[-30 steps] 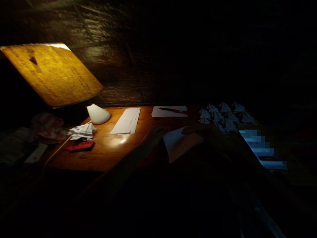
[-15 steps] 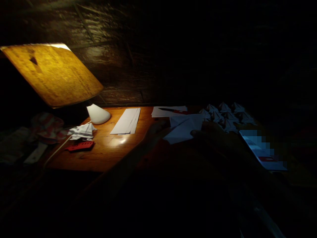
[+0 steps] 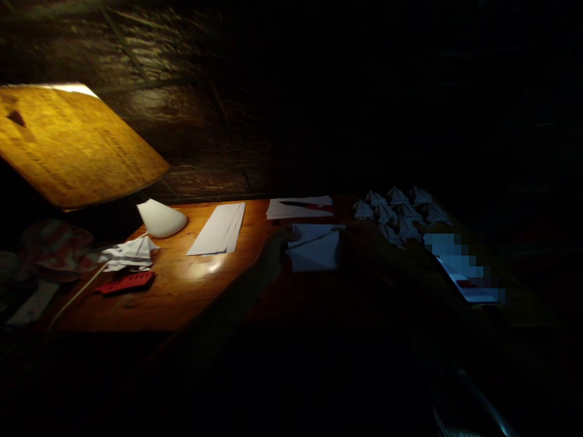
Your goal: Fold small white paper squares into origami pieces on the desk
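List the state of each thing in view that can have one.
Lamp: lit.
Held paper: creased.
Left hand: gripping its left edge.
Right hand: gripping its right edge, dim.
Knife: blade bare, lying on sheets.
Paper stack: flat, slightly fanned.
Paper shapes: folded, grouped.
Screen: lit, partly pixelated.
Cloth: bunched.

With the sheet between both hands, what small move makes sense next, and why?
Probably smoothing the slanting line into a firm crease: the paper is held between the left hand and right hand, and that line, seemingly a fold, crosses it. Folded paper shapes nearby suggest more folding.
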`<state>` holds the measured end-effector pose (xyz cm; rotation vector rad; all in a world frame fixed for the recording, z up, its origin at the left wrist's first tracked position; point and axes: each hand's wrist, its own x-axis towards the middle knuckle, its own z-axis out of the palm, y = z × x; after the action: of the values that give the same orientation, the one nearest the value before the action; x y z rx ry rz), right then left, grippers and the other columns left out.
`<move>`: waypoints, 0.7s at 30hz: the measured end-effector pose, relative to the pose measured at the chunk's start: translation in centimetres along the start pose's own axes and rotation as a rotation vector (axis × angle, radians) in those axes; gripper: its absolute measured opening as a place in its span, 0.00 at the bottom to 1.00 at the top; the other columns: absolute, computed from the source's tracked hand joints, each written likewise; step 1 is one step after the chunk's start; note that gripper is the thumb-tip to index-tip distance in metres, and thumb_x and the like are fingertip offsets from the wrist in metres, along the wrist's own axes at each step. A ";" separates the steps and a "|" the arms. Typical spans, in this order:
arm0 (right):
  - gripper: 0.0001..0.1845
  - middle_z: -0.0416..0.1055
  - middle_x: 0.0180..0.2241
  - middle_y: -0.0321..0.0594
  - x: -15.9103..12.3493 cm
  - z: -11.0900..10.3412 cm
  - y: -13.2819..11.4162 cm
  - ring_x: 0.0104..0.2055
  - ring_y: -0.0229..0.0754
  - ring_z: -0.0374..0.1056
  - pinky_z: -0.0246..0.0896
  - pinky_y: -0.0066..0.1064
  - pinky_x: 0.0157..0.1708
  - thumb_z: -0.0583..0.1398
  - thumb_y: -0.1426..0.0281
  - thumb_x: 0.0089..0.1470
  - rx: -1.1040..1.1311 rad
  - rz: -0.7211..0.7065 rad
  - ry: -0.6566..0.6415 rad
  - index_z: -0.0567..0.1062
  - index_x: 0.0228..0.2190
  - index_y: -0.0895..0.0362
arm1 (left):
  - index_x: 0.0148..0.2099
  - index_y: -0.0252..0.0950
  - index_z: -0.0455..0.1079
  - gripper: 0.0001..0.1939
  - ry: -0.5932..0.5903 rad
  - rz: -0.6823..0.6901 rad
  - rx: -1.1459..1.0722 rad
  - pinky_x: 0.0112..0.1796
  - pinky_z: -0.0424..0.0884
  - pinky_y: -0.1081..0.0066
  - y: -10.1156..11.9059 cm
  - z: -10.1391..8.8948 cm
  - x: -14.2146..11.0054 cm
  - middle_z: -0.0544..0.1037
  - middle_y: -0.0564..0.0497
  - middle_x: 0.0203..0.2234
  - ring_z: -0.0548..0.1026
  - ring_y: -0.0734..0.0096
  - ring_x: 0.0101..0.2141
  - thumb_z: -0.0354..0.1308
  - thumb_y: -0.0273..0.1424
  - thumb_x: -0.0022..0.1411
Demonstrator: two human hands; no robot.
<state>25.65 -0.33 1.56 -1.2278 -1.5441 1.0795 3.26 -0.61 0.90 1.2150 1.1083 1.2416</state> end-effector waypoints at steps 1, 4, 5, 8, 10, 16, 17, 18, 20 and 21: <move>0.21 0.78 0.27 0.39 0.1 0.1 -0.1 0.29 0.42 0.71 0.64 0.31 0.28 0.67 0.51 0.49 0.022 -0.008 0.001 0.83 0.32 0.57 | 0.34 0.36 0.69 0.14 0.055 0.041 -0.020 0.29 0.68 0.72 0.0 -0.1 0.1 0.76 0.51 0.27 0.74 0.69 0.29 0.60 0.41 0.50; 0.22 0.79 0.30 0.41 0.2 0.4 -0.3 0.32 0.43 0.72 0.66 0.32 0.31 0.67 0.51 0.48 0.111 -0.017 -0.017 0.83 0.34 0.57 | 0.33 0.38 0.68 0.12 0.217 0.178 -0.008 0.31 0.66 0.74 0.6 -0.5 -0.3 0.74 0.53 0.30 0.72 0.71 0.31 0.58 0.42 0.56; 0.23 0.79 0.31 0.42 0.3 0.4 -0.3 0.33 0.44 0.72 0.66 0.32 0.32 0.68 0.50 0.47 0.122 -0.017 -0.026 0.83 0.33 0.57 | 0.32 0.38 0.69 0.12 0.227 0.245 0.048 0.32 0.66 0.74 0.9 -0.8 -0.6 0.74 0.53 0.29 0.71 0.71 0.31 0.57 0.42 0.58; 0.23 0.79 0.30 0.42 0.8 0.2 -0.3 0.33 0.44 0.72 0.64 0.32 0.31 0.67 0.49 0.47 0.061 -0.022 -0.007 0.82 0.31 0.58 | 0.26 0.37 0.71 0.21 0.011 0.400 0.278 0.36 0.68 0.70 1.5 -1.5 -2.0 0.74 0.48 0.26 0.71 0.68 0.31 0.53 0.45 0.66; 0.23 0.78 0.29 0.42 1.3 0.1 -0.3 0.31 0.44 0.71 0.61 0.31 0.28 0.67 0.49 0.48 -0.015 -0.026 0.032 0.82 0.30 0.58 | 0.27 0.36 0.74 0.23 -0.280 0.350 0.365 0.37 0.70 0.68 1.4 -1.7 -3.1 0.76 0.46 0.26 0.74 0.67 0.31 0.52 0.45 0.68; 0.15 0.76 0.27 0.41 2.0 1.8 0.1 0.29 0.42 0.68 0.57 0.31 0.28 0.64 0.58 0.55 -0.370 -0.170 0.172 0.78 0.29 0.58 | 0.49 0.39 0.78 0.14 -0.709 0.460 0.687 0.50 0.73 0.60 -0.5 -1.2 -4.5 0.81 0.44 0.44 0.77 0.62 0.47 0.52 0.28 0.68; 0.13 0.76 0.29 0.42 2.0 2.2 0.4 0.30 0.43 0.69 0.59 0.32 0.30 0.64 0.60 0.55 -0.405 -0.212 0.198 0.78 0.32 0.58 | 0.51 0.38 0.77 0.15 -0.707 0.546 0.796 0.53 0.71 0.56 -0.7 -1.1 -4.4 0.79 0.42 0.48 0.75 0.59 0.51 0.53 0.27 0.67; 0.14 0.77 0.32 0.44 1.9 2.5 0.7 0.33 0.45 0.70 0.61 0.34 0.32 0.65 0.61 0.54 -0.420 -0.250 0.222 0.78 0.36 0.58 | 0.54 0.37 0.75 0.16 -0.681 0.611 0.905 0.56 0.70 0.52 -0.8 -1.0 -4.4 0.76 0.40 0.53 0.72 0.54 0.55 0.55 0.27 0.66; 0.26 0.78 0.41 0.50 1.8 3.0 1.6 0.39 0.50 0.73 0.65 0.37 0.37 0.66 0.62 0.51 -0.408 -0.293 0.264 0.74 0.50 0.59 | 0.60 0.34 0.70 0.22 -0.598 0.663 1.086 0.59 0.66 0.47 -1.0 -1.0 -4.4 0.69 0.35 0.61 0.65 0.46 0.61 0.59 0.30 0.64; 0.32 0.78 0.44 0.52 1.6 3.1 2.1 0.41 0.52 0.73 0.66 0.39 0.38 0.67 0.63 0.50 -0.404 -0.304 0.257 0.70 0.55 0.60 | 0.62 0.33 0.67 0.25 -0.566 0.660 1.146 0.59 0.65 0.45 -1.1 -1.0 -4.4 0.66 0.34 0.63 0.63 0.43 0.63 0.60 0.31 0.63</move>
<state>22.91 1.23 -1.04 -1.2824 -1.7233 0.4059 2.11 -4.91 -0.44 2.7549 0.9903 0.5103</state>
